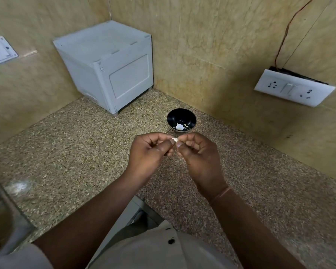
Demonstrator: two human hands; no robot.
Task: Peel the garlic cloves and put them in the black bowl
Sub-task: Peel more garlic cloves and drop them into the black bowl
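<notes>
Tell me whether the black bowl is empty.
No, the black bowl holds a few pale garlic pieces at its bottom.

I count two hands over the counter: one left hand and one right hand, with one garlic clove pinched between them. There is one black bowl near the back corner. In it I make out one peeled clove, plus pale scraps too small to count. One white box fills that corner. I count two wall fittings: one socket plate on the left and one on the right. There is one red wire.
</notes>
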